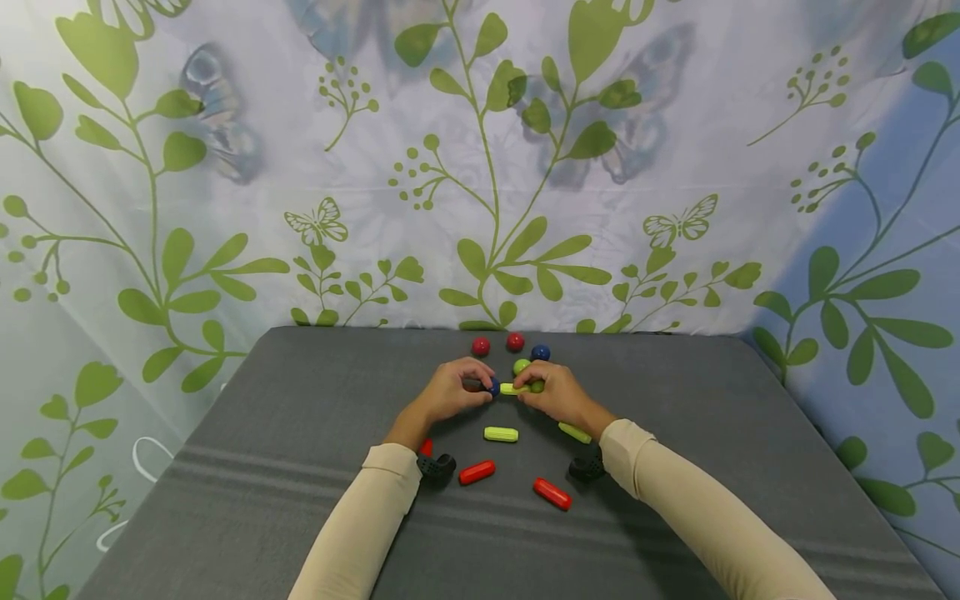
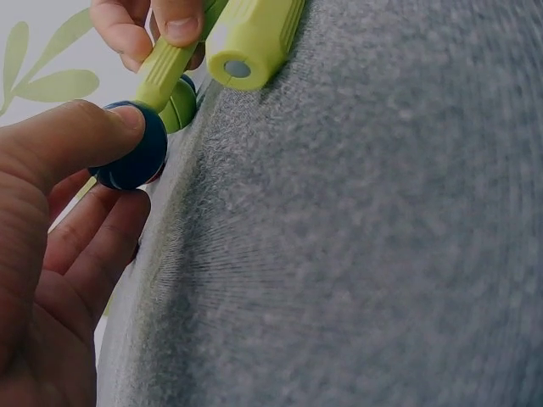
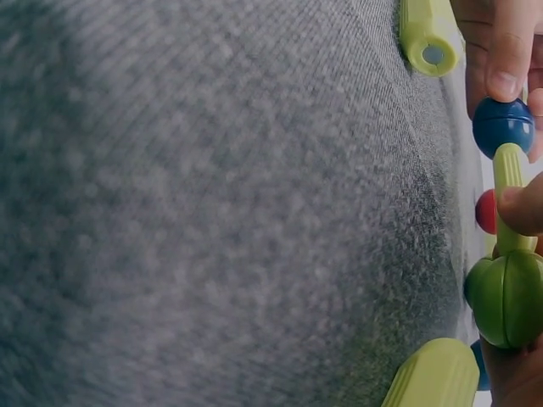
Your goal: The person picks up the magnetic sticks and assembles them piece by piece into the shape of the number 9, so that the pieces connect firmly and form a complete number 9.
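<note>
My left hand (image 1: pixel 454 390) pinches a dark blue ball (image 2: pixel 140 157) between thumb and fingertips. My right hand (image 1: pixel 557 393) grips a yellow-green ribbed rod (image 3: pixel 508 174) by its middle. One end of that rod meets the blue ball, and a green ball (image 3: pixel 506 301) sits at its other end. Together they form a short line between both hands, close over the dark grey table in the head view. Nearest to the hands on the near side lies a second yellow-green rod (image 1: pixel 501 434), its end showing a round grey metal disc in the left wrist view.
Beyond the hands are two red balls (image 1: pixel 515 342), another blue ball (image 1: pixel 541 353) and another green ball (image 1: pixel 522 366). A yellow-green rod (image 1: pixel 574 432) lies by the right wrist. Nearer lie red rods (image 1: pixel 552 493), one partly hidden by the left wrist. A leaf-patterned curtain (image 1: pixel 495 167) hangs behind the table.
</note>
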Motion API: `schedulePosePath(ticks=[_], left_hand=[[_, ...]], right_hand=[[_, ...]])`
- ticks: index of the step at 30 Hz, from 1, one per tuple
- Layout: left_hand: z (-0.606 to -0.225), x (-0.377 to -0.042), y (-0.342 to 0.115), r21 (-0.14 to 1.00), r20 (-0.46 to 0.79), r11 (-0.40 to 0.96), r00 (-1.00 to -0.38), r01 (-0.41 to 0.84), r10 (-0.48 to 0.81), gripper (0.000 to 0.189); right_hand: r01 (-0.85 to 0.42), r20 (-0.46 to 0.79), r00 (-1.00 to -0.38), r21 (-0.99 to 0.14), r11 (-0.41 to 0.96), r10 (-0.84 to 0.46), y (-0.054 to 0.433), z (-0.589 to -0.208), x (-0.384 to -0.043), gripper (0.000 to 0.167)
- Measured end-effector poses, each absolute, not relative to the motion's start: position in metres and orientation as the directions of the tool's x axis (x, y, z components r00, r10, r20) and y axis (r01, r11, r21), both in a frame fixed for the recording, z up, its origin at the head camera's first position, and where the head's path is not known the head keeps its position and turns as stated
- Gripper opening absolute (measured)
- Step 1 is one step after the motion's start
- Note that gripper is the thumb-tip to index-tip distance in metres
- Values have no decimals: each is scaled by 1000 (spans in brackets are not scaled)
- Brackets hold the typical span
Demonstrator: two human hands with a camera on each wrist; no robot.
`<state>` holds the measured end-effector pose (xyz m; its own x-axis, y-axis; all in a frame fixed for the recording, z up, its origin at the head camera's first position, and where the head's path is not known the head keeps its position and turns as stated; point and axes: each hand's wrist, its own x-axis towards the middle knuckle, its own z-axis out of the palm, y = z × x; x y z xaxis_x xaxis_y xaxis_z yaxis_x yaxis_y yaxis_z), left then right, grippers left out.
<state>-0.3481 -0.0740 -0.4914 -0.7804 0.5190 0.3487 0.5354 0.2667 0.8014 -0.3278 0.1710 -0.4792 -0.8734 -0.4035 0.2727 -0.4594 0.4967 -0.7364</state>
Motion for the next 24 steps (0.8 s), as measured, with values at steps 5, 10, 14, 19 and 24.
schedulePosePath(ticks=[5, 10, 14, 19, 24], left_hand=[[-492, -349, -74, 799, 349, 276, -785, 535, 512, 15], [-492, -349, -74, 800, 342, 278, -784, 532, 518, 15], [-492, -349, -74, 794, 336, 291, -785, 533, 520, 16], [-492, -349, -74, 785, 325, 308, -781, 538, 534, 16], [-491, -350, -75, 786, 319, 309, -779, 536, 540, 16]], right_hand=[[-449, 263, -878, -741, 499, -399, 172, -480, -328, 19], [-448, 259, -878, -741, 500, -403, 174, -481, -328, 19], [-450, 260, -877, -740, 500, -405, 173, -482, -329, 19], [-438, 243, -881, -743, 506, -406, 174, -484, -329, 17], [-438, 237, -879, -745, 503, -414, 175, -484, -328, 17]])
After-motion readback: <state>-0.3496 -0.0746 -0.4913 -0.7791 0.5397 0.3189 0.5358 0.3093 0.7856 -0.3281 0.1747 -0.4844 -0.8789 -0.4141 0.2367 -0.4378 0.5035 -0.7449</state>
